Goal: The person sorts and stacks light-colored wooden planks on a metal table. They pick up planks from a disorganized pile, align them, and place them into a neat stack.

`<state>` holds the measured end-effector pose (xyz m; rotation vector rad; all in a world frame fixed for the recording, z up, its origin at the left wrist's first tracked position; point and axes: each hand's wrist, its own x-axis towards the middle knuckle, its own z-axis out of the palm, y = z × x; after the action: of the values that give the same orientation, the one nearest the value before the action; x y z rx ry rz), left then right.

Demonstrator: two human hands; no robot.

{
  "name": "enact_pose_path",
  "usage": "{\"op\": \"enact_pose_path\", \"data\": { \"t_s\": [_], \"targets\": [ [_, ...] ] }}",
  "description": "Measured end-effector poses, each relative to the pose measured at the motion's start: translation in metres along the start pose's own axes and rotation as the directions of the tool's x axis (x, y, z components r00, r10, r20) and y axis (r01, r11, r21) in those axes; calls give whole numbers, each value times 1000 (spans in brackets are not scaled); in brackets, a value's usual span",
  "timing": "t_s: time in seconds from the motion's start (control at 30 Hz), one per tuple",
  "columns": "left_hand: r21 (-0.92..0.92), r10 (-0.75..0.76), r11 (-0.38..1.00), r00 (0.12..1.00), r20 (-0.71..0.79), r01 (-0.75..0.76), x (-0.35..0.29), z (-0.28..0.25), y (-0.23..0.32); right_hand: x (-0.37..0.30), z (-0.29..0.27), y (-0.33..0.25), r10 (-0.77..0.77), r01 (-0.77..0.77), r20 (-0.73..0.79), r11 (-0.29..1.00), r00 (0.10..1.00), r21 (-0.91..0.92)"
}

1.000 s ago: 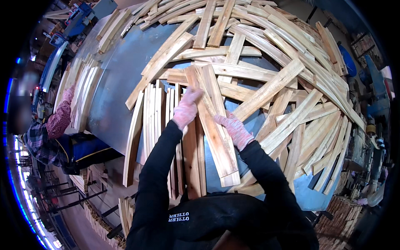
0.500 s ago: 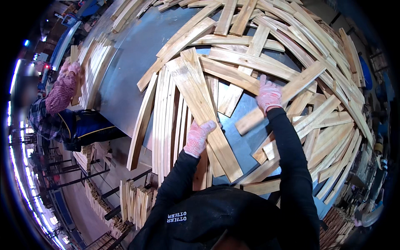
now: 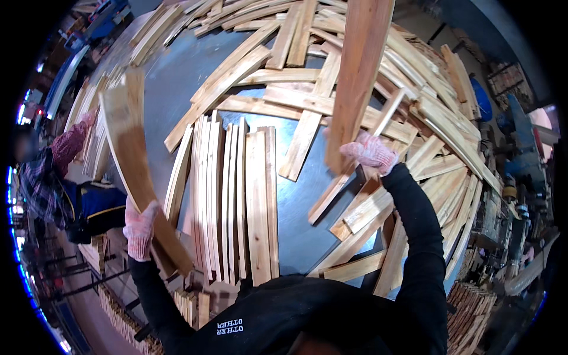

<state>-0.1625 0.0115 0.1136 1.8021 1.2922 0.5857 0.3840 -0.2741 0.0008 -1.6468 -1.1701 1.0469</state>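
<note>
My left hand (image 3: 142, 228), in a pinkish-white knit glove, is closed round the lower part of a long wooden board (image 3: 133, 154). That board is raised and tilted at the left; a second one seems to overlap it. At the right my gloved right hand (image 3: 374, 154) grips the near end of a browner wooden plank (image 3: 362, 71), which stands up away from the table and runs out at the top of the view. Between my arms, a row of narrow boards (image 3: 216, 201) stands on edge, with wider boards (image 3: 257, 201) beside it.
A loose pile of crossed boards (image 3: 449, 118) covers the right and far parts of the grey metal table (image 3: 296, 236). Another person (image 3: 65, 148) at the far left reaches to a stack of boards (image 3: 97, 139). More stacked wood (image 3: 470, 313) stands beyond the table at the lower right.
My left hand has moved left with its board, lifting it off the row. My right hand has swung a browner plank upright. The view has shifted, so the table sits further left.
</note>
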Motion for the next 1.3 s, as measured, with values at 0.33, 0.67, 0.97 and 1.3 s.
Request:
{"op": "enact_pose_path", "data": {
  "t_s": [0.33, 0.67, 0.97, 1.3],
  "targets": [
    [35, -212, 977, 948, 237, 209, -22, 18, -50, 7, 72, -41, -85, -147, 206, 446, 975, 883],
    [779, -139, 627, 986, 88, 19, -15, -4, -104, 20, 121, -72, 53, -422, -633, 787, 772, -449],
    [740, -46, 667, 986, 160, -89, 1, 25, -152, -47, 306, 10, 598, -543, -394, 801, 698, 254],
    [687, -459, 682, 878, 135, 251, 22, 17, -120, -32, 343, -9, 611, -400, -305, 745, 731, 534]
  ]
}}
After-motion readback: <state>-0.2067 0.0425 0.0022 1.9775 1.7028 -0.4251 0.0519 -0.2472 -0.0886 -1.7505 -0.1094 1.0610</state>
